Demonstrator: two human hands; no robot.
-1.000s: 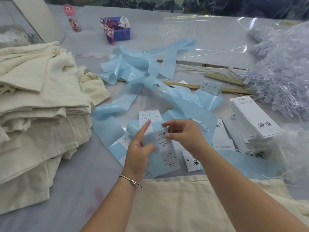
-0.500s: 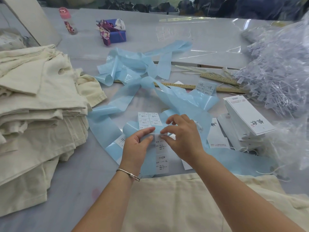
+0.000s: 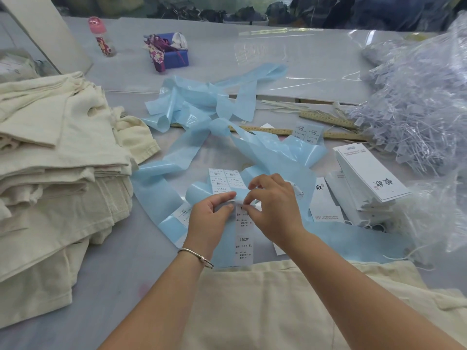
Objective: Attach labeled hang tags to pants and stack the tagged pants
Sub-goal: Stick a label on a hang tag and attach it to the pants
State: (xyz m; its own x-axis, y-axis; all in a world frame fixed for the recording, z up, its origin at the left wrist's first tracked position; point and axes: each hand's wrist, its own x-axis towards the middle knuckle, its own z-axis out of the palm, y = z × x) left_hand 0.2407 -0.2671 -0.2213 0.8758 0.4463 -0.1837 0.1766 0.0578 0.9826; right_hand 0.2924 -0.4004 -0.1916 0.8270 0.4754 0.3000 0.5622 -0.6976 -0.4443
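Where the head view looks down on the grey desk (image 3: 106, 286), both hands meet over a blue backing strip (image 3: 161, 198) carrying white printed labels (image 3: 243, 245).

Left hand (image 3: 209, 218): thumb and forefinger pinch the strip at the top edge of a label; a thin bangle (image 3: 195, 256) sits on the wrist.

Right hand (image 3: 273, 205): fingers curled, thumb and fingertips pinching the same label edge, touching the left hand's fingertips.

Pants: one cream pair (image 3: 278, 306) lies flat at the near edge under the forearms; a stack of folded cream pants (image 3: 55, 173) stands at the left.

Hang tags (image 3: 369, 175): a white pile with black characters, right of the hands, just beside the strip.

Further items: loose coils of blue strip (image 3: 202, 102) behind the hands; two wooden rulers (image 3: 336, 135); a heap of clear plastic fasteners (image 3: 419, 97) at far right; a blue box (image 3: 174, 50) and a pink-capped bottle (image 3: 99, 36) at the far side.
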